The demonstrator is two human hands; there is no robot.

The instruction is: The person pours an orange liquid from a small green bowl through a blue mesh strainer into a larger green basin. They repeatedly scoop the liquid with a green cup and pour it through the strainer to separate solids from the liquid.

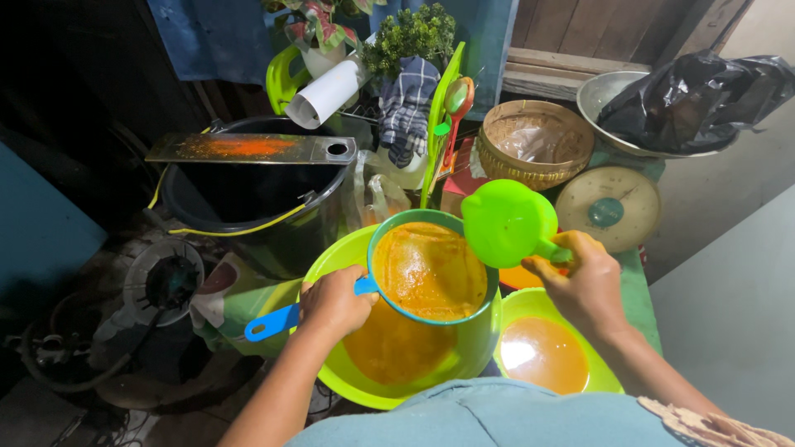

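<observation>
My left hand grips the blue handle of a round strainer full of orange pulp. The strainer rests over a large lime-green basin that holds orange liquid. My right hand holds a green plastic scoop by its handle, raised and tipped just right of the strainer. Below my right hand stands a smaller green bowl with orange liquid in it.
A black bucket with a stained metal grater across its rim stands at the left. Behind are a woven basket, a round kitchen scale, a metal bowl with a black bag, a checked cloth and plants.
</observation>
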